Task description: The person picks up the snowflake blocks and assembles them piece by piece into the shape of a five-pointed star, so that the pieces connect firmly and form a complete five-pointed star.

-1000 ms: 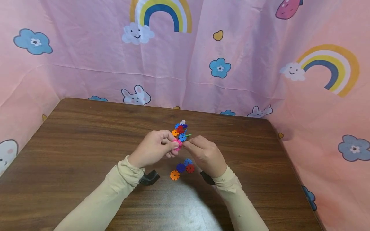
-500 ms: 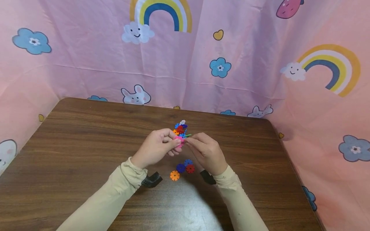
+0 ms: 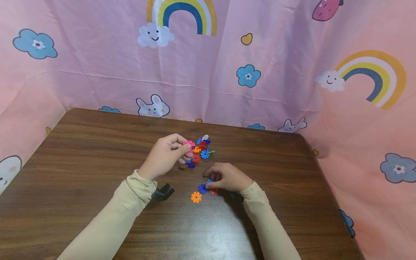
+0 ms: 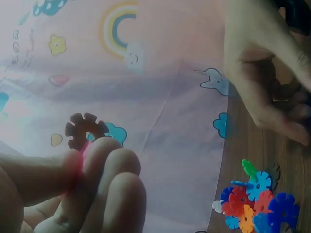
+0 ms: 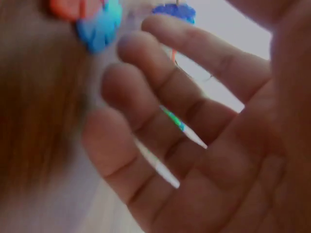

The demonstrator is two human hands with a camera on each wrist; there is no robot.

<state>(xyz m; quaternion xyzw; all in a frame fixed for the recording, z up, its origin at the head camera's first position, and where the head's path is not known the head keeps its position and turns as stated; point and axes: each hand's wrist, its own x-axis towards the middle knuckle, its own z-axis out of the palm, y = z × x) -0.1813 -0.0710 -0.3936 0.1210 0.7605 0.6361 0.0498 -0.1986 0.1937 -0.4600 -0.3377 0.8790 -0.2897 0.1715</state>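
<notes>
My left hand [image 3: 165, 155] pinches a pink notched plastic disc [image 3: 189, 144] between thumb and fingers, raised above the table. In the left wrist view a dark brown-looking notched disc [image 4: 86, 130] stands just beyond these fingertips; whether it is joined to the pink one I cannot tell. My right hand [image 3: 229, 177] hovers low over several loose discs, fingers loosely bent, thumb tip close to a dark blue disc [image 3: 203, 189]. Partly under that hand are a red disc [image 3: 213, 192] and a lighter blue disc [image 3: 209, 181]. An orange disc [image 3: 196, 197] lies nearer me.
Behind the hands sits a colourful cluster of notched discs [image 3: 203, 146], with white, blue, red, orange and green pieces. All of it is on a brown wooden table [image 3: 113, 144]. A pink patterned cloth [image 3: 201, 65] hangs behind and beside the table.
My hands have parted. The left moved left and slightly away with the pink disc, uncovering more of the cluster; the right came down toward the loose discs.
</notes>
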